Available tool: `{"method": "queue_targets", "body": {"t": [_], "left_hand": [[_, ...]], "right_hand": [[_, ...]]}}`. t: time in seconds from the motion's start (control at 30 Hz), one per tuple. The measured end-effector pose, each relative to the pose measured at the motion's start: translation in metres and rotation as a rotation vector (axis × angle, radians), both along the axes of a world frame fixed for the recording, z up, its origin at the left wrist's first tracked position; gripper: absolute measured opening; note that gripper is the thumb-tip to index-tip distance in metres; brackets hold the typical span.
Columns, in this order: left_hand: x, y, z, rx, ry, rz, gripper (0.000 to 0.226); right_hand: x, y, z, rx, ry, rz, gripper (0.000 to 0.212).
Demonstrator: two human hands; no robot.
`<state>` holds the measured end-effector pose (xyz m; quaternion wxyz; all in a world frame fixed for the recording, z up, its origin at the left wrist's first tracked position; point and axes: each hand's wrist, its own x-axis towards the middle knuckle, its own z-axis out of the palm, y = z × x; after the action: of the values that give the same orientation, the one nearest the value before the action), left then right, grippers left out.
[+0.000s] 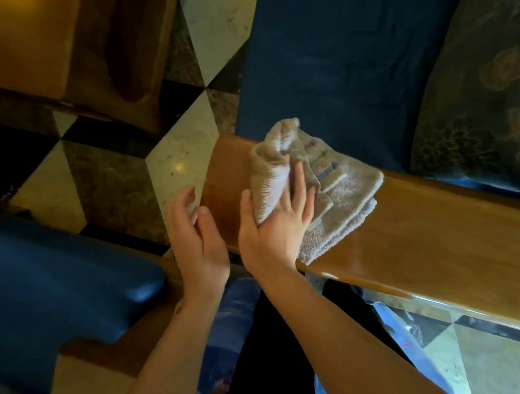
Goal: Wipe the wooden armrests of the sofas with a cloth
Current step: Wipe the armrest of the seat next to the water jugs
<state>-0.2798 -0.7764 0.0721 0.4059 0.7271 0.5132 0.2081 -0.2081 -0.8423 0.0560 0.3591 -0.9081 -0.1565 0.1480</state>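
A polished wooden armrest runs from the centre toward the lower right, beside a dark blue sofa seat. A beige terry cloth lies bunched on the armrest's near end. My right hand presses on the cloth, with a fold of it pinched between thumb and fingers. My left hand hovers just left of the armrest's end, fingers apart and slightly curled, holding nothing.
Another blue sofa cushion with a wooden frame sits at lower left. A wooden piece of furniture stands at upper left. A patterned cushion leans at the right. Checkered marble floor shows between the furniture.
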Motion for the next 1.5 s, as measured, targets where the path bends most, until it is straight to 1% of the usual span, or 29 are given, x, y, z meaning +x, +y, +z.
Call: {"method": "queue_targets", "body": {"t": [0.07,0.13,0.27,0.33,0.4,0.47,0.53,0.6,0.73,0.87,0.97,1.07,1.17,1.23,1.37,1.43,1.5], "left_hand": [[-0.002,0.007,0.001,-0.030,-0.004,0.017,0.036],[-0.003,0.009,0.003,-0.056,-0.014,0.026,0.039],[0.001,0.009,0.015,-0.040,0.027,-0.002,0.045],[0.006,0.003,0.025,0.050,0.116,-0.101,0.047],[0.013,-0.013,0.035,0.163,0.263,-0.266,0.051],[0.024,-0.038,0.040,0.171,0.355,-0.399,0.055],[0.032,-0.062,0.042,0.137,0.384,-0.446,0.055],[0.040,-0.079,0.040,0.110,0.389,-0.443,0.051],[0.053,-0.103,0.031,0.097,0.441,-0.463,0.051],[0.080,-0.143,0.025,0.122,0.455,-0.605,0.049],[0.105,-0.183,0.022,0.157,0.496,-0.719,0.053],[0.127,-0.220,0.022,0.177,0.510,-0.803,0.059],[0.149,-0.255,0.022,0.205,0.522,-0.900,0.058],[0.157,-0.272,0.022,0.219,0.530,-0.951,0.056],[0.151,-0.275,0.014,0.244,0.534,-0.967,0.055],[0.140,-0.260,0.010,0.265,0.584,-0.935,0.056],[0.127,-0.244,0.008,0.267,0.626,-0.903,0.056]], "right_hand": [[-0.001,0.001,-0.004,-0.094,-0.089,0.257,0.070],[0.002,-0.005,-0.008,-0.147,-0.187,0.513,0.072],[0.016,-0.023,-0.011,-0.132,-0.267,0.871,0.075],[0.028,-0.037,-0.013,-0.115,-0.296,1.044,0.075],[0.039,-0.051,-0.013,-0.135,-0.344,1.177,0.071],[0.052,-0.069,-0.013,-0.144,-0.384,1.230,0.069],[0.063,-0.088,-0.013,-0.109,-0.385,1.236,0.066],[0.075,-0.115,-0.013,-0.111,-0.393,1.223,0.064],[0.102,-0.184,-0.014,-0.116,-0.385,1.151,0.067],[0.130,-0.271,-0.016,-0.173,-0.397,1.047,0.071],[0.147,-0.335,-0.018,-0.207,-0.375,0.969,0.064],[0.160,-0.396,-0.018,-0.224,-0.371,0.886,0.062],[0.172,-0.455,-0.017,-0.228,-0.369,0.804,0.058],[0.178,-0.492,-0.014,-0.238,-0.371,0.792,0.056],[0.188,-0.546,-0.010,-0.287,-0.373,0.772,0.060],[0.182,-0.548,-0.011,-0.303,-0.371,0.714,0.058],[0.167,-0.540,-0.013,-0.314,-0.373,0.604,0.057]]}}
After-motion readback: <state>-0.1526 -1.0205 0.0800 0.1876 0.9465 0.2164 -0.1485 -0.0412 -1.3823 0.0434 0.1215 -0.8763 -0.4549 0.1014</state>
